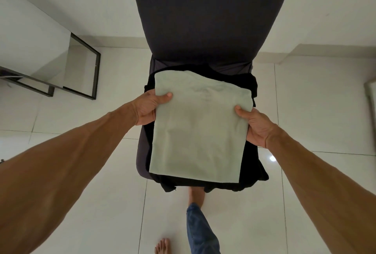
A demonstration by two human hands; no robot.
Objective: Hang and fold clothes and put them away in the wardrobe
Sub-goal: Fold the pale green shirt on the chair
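A folded pale green garment (199, 131) lies flat on top of folded black clothes (251, 164), all over the seat of a dark grey chair (203, 19). My left hand (147, 107) grips the green garment's left edge, thumb on top and fingers underneath. Opposite it, my right hand (254, 125) grips the right edge the same way. The black clothes stick out beyond the green one at the right, front and back. Whether the stack rests on the seat or is lifted off it cannot be told.
The chair's tall backrest rises straight ahead. A white table with a black metal frame (89, 66) stands at the left. Glossy white floor tiles (81, 202) surround the chair. My bare feet and a blue trouser leg (200, 231) are below the seat's front edge.
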